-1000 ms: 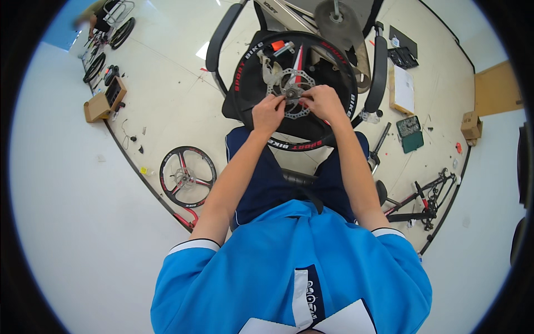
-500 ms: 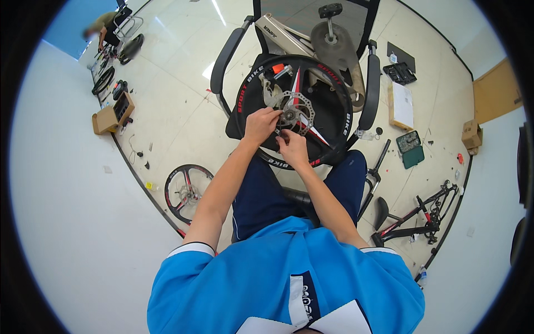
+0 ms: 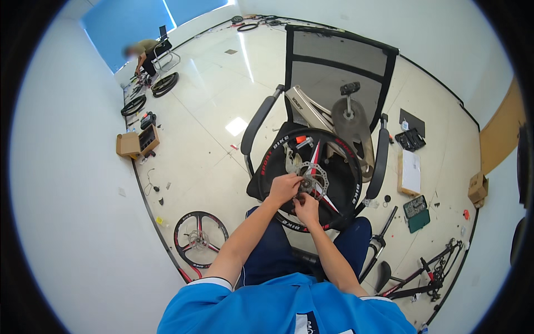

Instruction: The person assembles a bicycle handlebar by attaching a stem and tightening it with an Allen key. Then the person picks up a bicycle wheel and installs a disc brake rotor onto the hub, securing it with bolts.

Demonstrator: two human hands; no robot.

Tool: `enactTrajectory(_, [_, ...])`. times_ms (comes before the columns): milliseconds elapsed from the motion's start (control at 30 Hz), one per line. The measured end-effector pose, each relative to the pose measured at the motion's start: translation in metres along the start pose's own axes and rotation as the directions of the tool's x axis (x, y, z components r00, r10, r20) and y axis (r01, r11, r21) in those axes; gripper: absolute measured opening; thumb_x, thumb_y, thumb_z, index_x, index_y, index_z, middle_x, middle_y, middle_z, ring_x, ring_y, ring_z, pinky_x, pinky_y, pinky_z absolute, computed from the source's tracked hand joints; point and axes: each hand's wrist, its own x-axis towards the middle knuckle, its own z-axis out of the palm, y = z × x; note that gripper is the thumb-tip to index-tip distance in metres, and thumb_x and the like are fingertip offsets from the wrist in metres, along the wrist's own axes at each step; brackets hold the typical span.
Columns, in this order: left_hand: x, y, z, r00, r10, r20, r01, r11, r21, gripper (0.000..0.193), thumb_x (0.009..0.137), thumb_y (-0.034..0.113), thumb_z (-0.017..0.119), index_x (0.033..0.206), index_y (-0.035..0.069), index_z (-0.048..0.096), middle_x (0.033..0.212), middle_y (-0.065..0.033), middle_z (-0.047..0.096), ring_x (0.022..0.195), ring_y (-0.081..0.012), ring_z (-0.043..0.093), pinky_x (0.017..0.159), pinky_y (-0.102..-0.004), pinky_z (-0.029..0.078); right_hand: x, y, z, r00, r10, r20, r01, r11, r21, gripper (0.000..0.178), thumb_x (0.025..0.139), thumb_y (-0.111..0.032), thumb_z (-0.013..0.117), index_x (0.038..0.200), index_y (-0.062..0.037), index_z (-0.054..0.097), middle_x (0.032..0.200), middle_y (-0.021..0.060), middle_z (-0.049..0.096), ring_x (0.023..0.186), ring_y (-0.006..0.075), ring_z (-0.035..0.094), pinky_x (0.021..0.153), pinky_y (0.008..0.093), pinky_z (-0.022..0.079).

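Note:
A black three-spoke bicycle wheel (image 3: 357,192) with red and white markings lies flat across a black office chair in front of me. A silver brake disc (image 3: 324,179) with holes sits around its hub. My left hand (image 3: 285,188) is closed, fingertips pinched together at the disc's left edge beside the hub. Just below, my right hand (image 3: 307,210) is closed too, thumb and fingers pressed together near the disc's lower edge. Whatever is between the fingertips is too small to make out. A crumpled clear plastic bag (image 3: 291,161) and an orange-and-silver object (image 3: 303,141) lie inside the rim.
A pale bike frame (image 3: 309,108) with a crank leans on the chair (image 3: 339,39). A second wheel (image 3: 187,260) lies left on the floor. To the right are a fork (image 3: 380,239), a green case (image 3: 419,221), a toolbox (image 3: 410,139) and a dark frame (image 3: 414,278). Far left, another person (image 3: 147,50) bends over parts.
My view has tilted upward, so the chair back and far wall show more. Both hands remain at the wheel's hub, with little visible change in their grip.

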Motion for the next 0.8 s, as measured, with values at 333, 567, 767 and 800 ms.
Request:
enactTrajectory(333, [-0.005,0.002,0.0,1.0,-0.029,0.011,0.028,0.998,0.051,0.013,0.082,0.012,0.068,0.092,0.01,0.076,0.077,-0.0074,0.065,0.071,-0.0289,0.067,0.062,-0.039,0.054,0.001,0.003,-0.003,0.999,0.009,0.032,-0.009,1.0,-0.016,0.015,0.088,-0.003,0.066,0.098,0.0086,0.067,0.078,0.0153,0.073,0.064,0.0215,0.073,0.056,0.0329,0.058])
enactTrajectory(567, [-0.005,0.001,0.006,0.999,-0.048,-0.008,0.048,0.999,0.007,0.012,0.084,0.015,0.067,0.091,0.011,0.076,0.078,-0.007,0.064,0.07,-0.0293,0.067,0.061,-0.0393,0.053,-0.001,-0.002,0.006,1.0,0.011,0.009,-0.011,1.0,-0.002,0.014,0.089,-0.002,0.063,0.099,0.0085,0.065,0.08,0.0158,0.073,0.064,0.023,0.074,0.06,0.0325,0.058])
enactTrajectory(767, [-0.006,0.005,0.009,0.997,-0.059,-0.059,0.057,0.998,-0.031,0.012,0.082,0.011,0.068,0.091,0.008,0.077,0.079,-0.0081,0.066,0.07,-0.0287,0.067,0.061,-0.0379,0.054,0.001,-0.009,-0.007,0.998,0.047,0.035,-0.047,0.999,-0.006,0.013,0.09,-0.002,0.063,0.099,0.0083,0.065,0.077,0.0146,0.073,0.063,0.0228,0.074,0.058,0.0322,0.058])
enactTrajectory(800, [-0.007,0.005,0.01,0.996,-0.052,-0.068,0.05,0.998,-0.043,0.012,0.082,0.011,0.068,0.091,0.008,0.077,0.079,-0.0084,0.066,0.07,-0.0289,0.067,0.061,-0.0379,0.053,0.002,-0.002,-0.004,0.998,0.048,0.039,-0.048,0.999,0.014,0.014,0.09,-0.002,0.064,0.099,0.0081,0.065,0.075,0.0139,0.073,0.063,0.0226,0.074,0.058,0.0323,0.058])
